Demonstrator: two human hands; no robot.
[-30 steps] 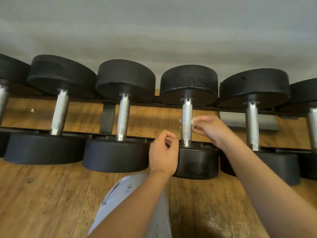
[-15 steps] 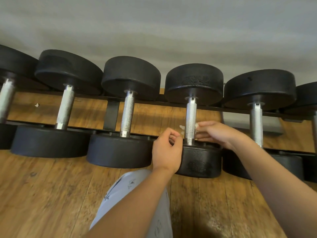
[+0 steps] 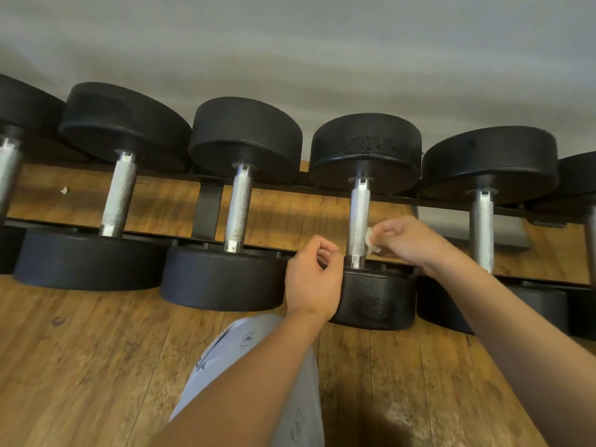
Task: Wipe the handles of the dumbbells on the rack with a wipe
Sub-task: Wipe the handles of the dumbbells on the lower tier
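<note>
Several black dumbbells with knurled silver handles lie side by side on a low black rack (image 3: 209, 206). My right hand (image 3: 406, 240) pinches a small white wipe (image 3: 371, 241) and presses it to the right side of one handle (image 3: 358, 217), low down. My left hand (image 3: 314, 279) hovers loosely curled just left of that handle's lower end, over the near weight head (image 3: 375, 298), holding nothing. Other handles stand to the left (image 3: 238, 211) (image 3: 118, 196) and to the right (image 3: 482, 230).
The rack stands on a wooden plank floor (image 3: 96, 366) against a grey wall (image 3: 290, 43). My knee in light patterned cloth (image 3: 245, 350) shows between my arms. A small white scrap (image 3: 64, 190) lies on the floor behind the rack at left.
My right hand slid the wipe down the handle, then pulled back a little to the handle's right side. My left hand stayed curled near the lower end. The view shifted slightly.
</note>
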